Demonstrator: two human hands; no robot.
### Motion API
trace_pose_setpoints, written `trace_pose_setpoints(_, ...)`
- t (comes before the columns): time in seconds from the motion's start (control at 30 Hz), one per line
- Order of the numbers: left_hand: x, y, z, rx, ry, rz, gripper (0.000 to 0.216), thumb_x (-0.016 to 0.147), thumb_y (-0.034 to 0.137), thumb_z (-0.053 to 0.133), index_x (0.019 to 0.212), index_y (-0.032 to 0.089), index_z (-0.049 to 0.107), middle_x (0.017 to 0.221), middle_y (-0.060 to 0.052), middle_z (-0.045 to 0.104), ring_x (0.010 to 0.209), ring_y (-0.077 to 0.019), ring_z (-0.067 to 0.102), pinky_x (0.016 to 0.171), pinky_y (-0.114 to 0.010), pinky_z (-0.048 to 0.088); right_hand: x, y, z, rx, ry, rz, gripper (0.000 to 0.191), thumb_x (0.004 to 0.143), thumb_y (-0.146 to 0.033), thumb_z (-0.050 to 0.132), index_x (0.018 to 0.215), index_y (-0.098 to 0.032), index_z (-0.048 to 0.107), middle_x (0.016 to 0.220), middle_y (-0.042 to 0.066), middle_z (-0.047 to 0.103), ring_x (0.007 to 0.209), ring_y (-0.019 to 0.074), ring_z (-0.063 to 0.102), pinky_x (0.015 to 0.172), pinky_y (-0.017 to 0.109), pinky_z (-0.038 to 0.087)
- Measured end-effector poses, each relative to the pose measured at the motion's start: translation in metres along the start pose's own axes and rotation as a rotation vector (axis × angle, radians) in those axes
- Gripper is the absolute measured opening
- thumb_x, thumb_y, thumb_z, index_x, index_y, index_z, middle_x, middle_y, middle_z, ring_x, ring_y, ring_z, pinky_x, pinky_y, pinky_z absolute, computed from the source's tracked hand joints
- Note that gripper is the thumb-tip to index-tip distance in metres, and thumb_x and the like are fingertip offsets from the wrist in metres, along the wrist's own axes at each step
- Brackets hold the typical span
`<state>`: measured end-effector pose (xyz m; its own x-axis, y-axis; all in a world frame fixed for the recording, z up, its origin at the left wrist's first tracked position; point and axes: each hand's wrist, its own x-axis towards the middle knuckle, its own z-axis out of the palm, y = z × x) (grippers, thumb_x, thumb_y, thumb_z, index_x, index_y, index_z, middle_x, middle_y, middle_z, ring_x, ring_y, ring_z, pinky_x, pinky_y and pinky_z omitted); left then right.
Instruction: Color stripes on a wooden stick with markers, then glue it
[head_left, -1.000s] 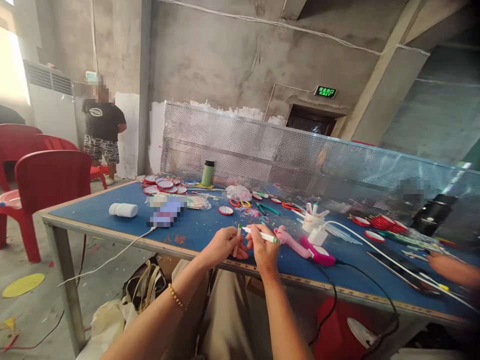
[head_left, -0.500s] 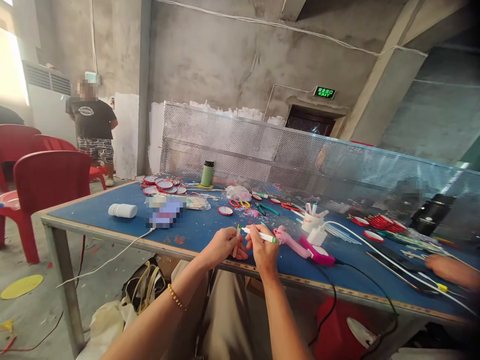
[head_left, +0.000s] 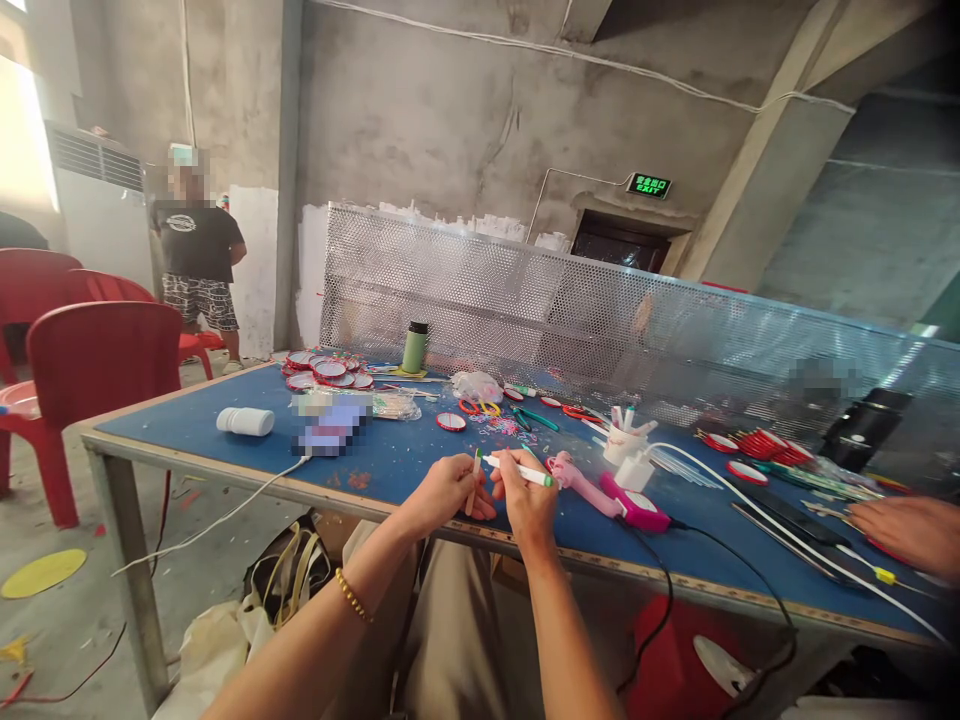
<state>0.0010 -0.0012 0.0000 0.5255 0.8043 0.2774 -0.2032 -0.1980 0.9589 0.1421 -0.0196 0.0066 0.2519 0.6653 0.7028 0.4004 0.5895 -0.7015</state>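
Observation:
My left hand (head_left: 448, 488) is closed on a thin wooden stick (head_left: 473, 485) with a green tip, held upright over the near edge of the blue table (head_left: 195, 430). In my right hand (head_left: 529, 503) is a white marker (head_left: 523, 470) with a green end, gripped like a pen. The marker's tip points left at the green top of the stick; whether they touch I cannot tell. Right of my hands lies a pink glue gun (head_left: 589, 488) joined to a magenta body (head_left: 636, 507). Beyond them is a round red-rimmed disc (head_left: 451, 422).
A white bottle (head_left: 245, 422) lies at left beside a blurred phone (head_left: 330, 425). Red-rimmed discs (head_left: 328, 371) are piled behind, near a green tumbler (head_left: 415, 348). A cup of markers (head_left: 622, 440) stands at right. Another person's hand (head_left: 907, 530) rests at far right; a person (head_left: 199, 240) stands back left.
My hands, the stick and the marker look almost unmoved. The other person's hand at far right has shifted slightly, and the standing person has moved a little to the right.

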Motion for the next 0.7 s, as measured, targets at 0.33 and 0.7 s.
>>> trace_pose_setpoints(0.33, -0.0007, 0.0016, 0.0006, -0.005, 0.004, -0.008, 0.03, 0.084, 0.047, 0.063, 0.079, 0.019, 0.051, 0.067, -0.004, 0.072, 0.065, -0.0214, 0.075, 0.063, -0.03, 0.058, 0.0001, 0.0002, 0.0004, -0.007, 0.02, -0.005, 0.034, 0.091, -0.049, 0.058, 0.078, -0.019, 0.067, 0.057, -0.003, 0.059, 0.04, 0.0098, 0.052, 0.042, 0.022, 0.043)
trace_pose_setpoints(0.7, -0.0002, 0.0002, 0.0004, -0.017, 0.004, -0.009, 0.031, 0.083, 0.048, 0.064, 0.08, 0.019, 0.051, 0.067, -0.004, 0.072, 0.064, -0.0217, 0.075, 0.063, -0.031, 0.058, 0.0, 0.0002, 0.0011, 0.011, 0.028, -0.004, 0.034, 0.09, -0.049, 0.058, 0.075, -0.019, 0.066, 0.057, -0.003, 0.059, 0.04, 0.0099, 0.052, 0.041, 0.022, 0.043)
